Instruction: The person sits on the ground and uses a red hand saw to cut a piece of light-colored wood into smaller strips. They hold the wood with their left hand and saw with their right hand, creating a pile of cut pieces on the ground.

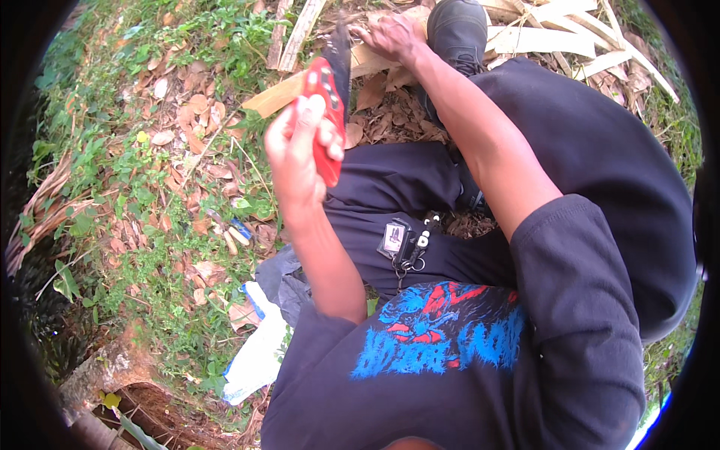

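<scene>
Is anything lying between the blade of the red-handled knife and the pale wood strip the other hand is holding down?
Nothing visible. The left hand holds the red-handled knife with its dark blade just above the pale wood strip. The right hand presses the strip further along, clear of the blade.

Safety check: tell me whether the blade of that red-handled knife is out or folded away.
Out. A dark blade sticks up past the red-handled knife, gripped in the left hand; the right hand rests on a split wood strip.
</scene>
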`<action>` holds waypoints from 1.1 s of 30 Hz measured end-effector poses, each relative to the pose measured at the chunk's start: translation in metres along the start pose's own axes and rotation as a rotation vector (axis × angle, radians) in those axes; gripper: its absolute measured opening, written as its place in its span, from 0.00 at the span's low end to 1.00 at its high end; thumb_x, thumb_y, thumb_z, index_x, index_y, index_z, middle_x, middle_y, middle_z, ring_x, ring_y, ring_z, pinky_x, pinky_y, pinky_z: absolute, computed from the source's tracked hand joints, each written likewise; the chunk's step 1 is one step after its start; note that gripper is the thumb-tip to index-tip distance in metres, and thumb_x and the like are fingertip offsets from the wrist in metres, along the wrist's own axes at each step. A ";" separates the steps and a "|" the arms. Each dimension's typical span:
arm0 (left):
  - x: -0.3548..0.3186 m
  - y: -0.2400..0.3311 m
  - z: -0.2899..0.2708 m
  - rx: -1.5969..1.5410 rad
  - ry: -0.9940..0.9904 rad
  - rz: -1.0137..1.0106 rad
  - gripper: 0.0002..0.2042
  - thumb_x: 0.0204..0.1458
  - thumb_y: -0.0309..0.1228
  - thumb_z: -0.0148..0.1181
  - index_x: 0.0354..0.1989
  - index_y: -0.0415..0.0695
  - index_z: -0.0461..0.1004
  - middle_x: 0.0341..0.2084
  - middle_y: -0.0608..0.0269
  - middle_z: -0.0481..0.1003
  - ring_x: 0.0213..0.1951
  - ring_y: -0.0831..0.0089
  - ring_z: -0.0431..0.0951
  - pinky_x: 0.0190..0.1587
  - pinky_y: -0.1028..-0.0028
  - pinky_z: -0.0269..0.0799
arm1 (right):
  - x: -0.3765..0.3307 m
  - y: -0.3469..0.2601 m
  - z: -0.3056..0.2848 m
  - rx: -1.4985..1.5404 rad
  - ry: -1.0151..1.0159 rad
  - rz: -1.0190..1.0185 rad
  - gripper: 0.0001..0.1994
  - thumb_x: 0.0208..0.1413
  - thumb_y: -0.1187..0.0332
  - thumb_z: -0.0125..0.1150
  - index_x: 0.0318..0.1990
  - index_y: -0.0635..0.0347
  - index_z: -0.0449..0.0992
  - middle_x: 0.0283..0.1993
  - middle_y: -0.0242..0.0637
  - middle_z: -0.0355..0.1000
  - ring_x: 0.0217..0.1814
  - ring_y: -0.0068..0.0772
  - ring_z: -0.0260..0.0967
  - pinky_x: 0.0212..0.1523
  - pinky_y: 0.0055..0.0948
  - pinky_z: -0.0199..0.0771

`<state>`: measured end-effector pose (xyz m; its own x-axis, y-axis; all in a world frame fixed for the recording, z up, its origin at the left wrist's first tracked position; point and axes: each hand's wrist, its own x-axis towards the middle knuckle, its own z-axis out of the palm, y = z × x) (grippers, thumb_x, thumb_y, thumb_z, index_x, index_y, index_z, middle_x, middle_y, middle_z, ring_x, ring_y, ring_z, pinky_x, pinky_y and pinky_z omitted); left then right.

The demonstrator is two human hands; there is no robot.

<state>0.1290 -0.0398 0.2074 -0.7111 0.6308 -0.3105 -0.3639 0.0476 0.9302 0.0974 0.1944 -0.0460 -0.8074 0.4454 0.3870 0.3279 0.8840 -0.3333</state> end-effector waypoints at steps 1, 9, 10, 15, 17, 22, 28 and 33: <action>0.009 0.011 -0.005 -0.018 0.040 0.099 0.10 0.63 0.33 0.57 0.35 0.38 0.71 0.17 0.69 0.67 0.16 0.80 0.67 0.17 0.81 0.64 | 0.003 0.010 0.006 0.009 0.093 -0.039 0.29 0.66 0.41 0.39 0.34 0.51 0.82 0.26 0.43 0.78 0.30 0.43 0.78 0.32 0.41 0.76; -0.035 0.106 -0.039 -0.136 -0.142 0.548 0.13 0.64 0.37 0.48 0.41 0.38 0.70 0.18 0.71 0.63 0.16 0.82 0.62 0.19 0.81 0.59 | -0.020 -0.021 -0.040 -0.105 -0.156 -0.245 0.31 0.61 0.41 0.51 0.61 0.56 0.68 0.55 0.43 0.70 0.60 0.41 0.65 0.61 0.42 0.65; -0.041 0.097 -0.044 -0.111 -0.125 0.648 0.13 0.62 0.37 0.48 0.42 0.38 0.70 0.18 0.70 0.63 0.17 0.81 0.62 0.20 0.80 0.60 | -0.027 -0.023 -0.043 -0.138 -0.214 -0.288 0.33 0.59 0.42 0.54 0.65 0.54 0.65 0.58 0.43 0.69 0.62 0.41 0.64 0.63 0.43 0.64; -0.058 0.062 -0.059 -0.129 0.109 0.605 0.16 0.51 0.31 0.50 0.46 0.33 0.68 0.18 0.68 0.60 0.18 0.78 0.61 0.22 0.78 0.58 | -0.024 -0.028 -0.056 -0.139 -0.318 -0.294 0.31 0.53 0.56 0.68 0.63 0.55 0.68 0.60 0.43 0.68 0.65 0.38 0.64 0.62 0.41 0.69; -0.057 0.052 -0.060 -0.227 0.105 0.558 0.15 0.51 0.30 0.49 0.44 0.33 0.68 0.18 0.68 0.60 0.17 0.79 0.59 0.22 0.78 0.58 | -0.014 -0.026 -0.057 -0.043 -0.432 -0.198 0.27 0.52 0.61 0.69 0.60 0.52 0.71 0.61 0.43 0.69 0.65 0.39 0.65 0.63 0.42 0.68; -0.054 0.024 -0.062 -0.250 0.064 0.560 0.16 0.59 0.42 0.46 0.38 0.40 0.68 0.16 0.69 0.61 0.14 0.79 0.58 0.18 0.80 0.54 | 0.025 -0.028 -0.053 0.013 -0.823 0.036 0.20 0.55 0.55 0.66 0.52 0.52 0.79 0.53 0.43 0.75 0.60 0.40 0.69 0.63 0.40 0.69; -0.046 -0.013 -0.058 -0.288 0.065 0.498 0.17 0.59 0.46 0.45 0.34 0.42 0.67 0.16 0.68 0.62 0.15 0.78 0.60 0.19 0.78 0.57 | 0.028 -0.020 -0.042 -0.010 -0.738 0.008 0.23 0.58 0.45 0.57 0.52 0.48 0.81 0.50 0.50 0.77 0.47 0.52 0.76 0.53 0.45 0.76; -0.041 -0.027 -0.041 -0.201 0.188 0.297 0.13 0.52 0.38 0.50 0.33 0.40 0.66 0.18 0.64 0.64 0.17 0.80 0.61 0.20 0.79 0.57 | 0.033 -0.011 -0.031 -0.086 -0.732 -0.089 0.25 0.63 0.44 0.44 0.53 0.49 0.78 0.43 0.54 0.78 0.45 0.55 0.77 0.48 0.48 0.77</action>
<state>0.1429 -0.0987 0.1865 -0.8939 0.4408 -0.0820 -0.2236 -0.2797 0.9337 0.0818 0.2039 -0.0031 -0.9432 0.1897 -0.2726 0.2592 0.9337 -0.2470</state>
